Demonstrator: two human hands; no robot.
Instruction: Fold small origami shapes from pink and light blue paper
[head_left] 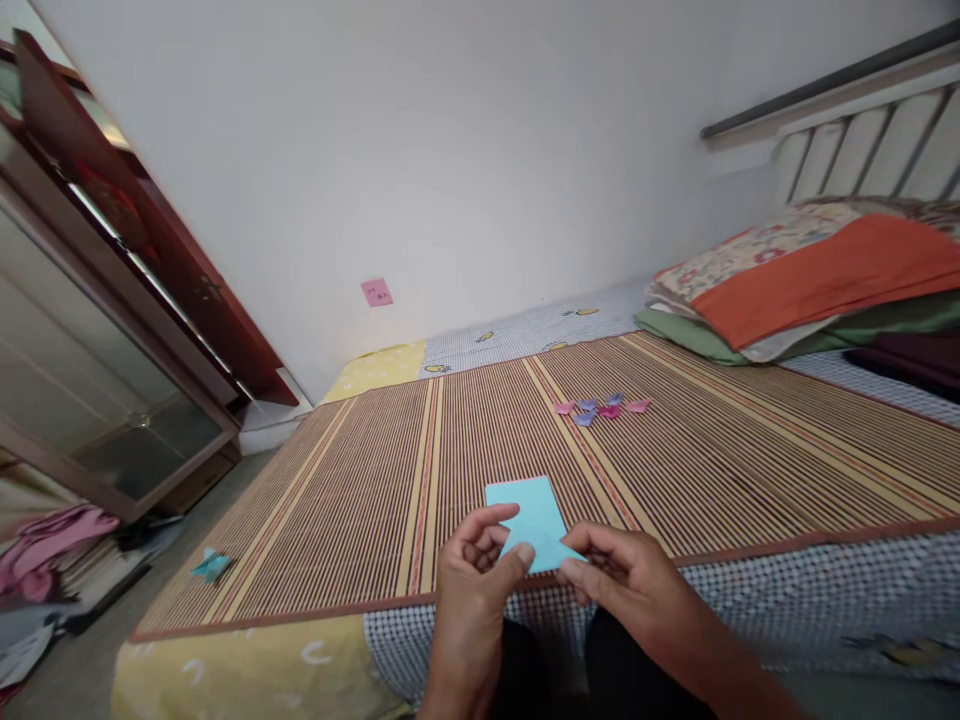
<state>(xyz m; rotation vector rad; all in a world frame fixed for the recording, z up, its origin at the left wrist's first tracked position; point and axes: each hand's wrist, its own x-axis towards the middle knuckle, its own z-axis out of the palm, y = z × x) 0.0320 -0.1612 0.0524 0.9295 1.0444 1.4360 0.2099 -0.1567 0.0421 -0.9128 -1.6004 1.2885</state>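
Note:
Close to the mat's front edge, my left hand [480, 580] and my right hand [626, 575] hold a small folded piece of light blue paper [549, 553] between them. The left thumb presses on its left part, with the index finger curled above. At its right, a pointed corner is pinched between my right thumb and index finger. Directly behind lies light blue square paper [536, 500], partly covered by the folded piece and my left fingers; whether it is a stack I cannot tell. The undersides of both hands' grips are hidden.
Several small folded paper pieces [587, 410] in pink and purple lie farther back on the striped mat [360, 500]. A blue folded paper piece [212, 565] sits near the left edge. Folded bedding [832, 280] is piled at right. A pink note [376, 292] is on the wall.

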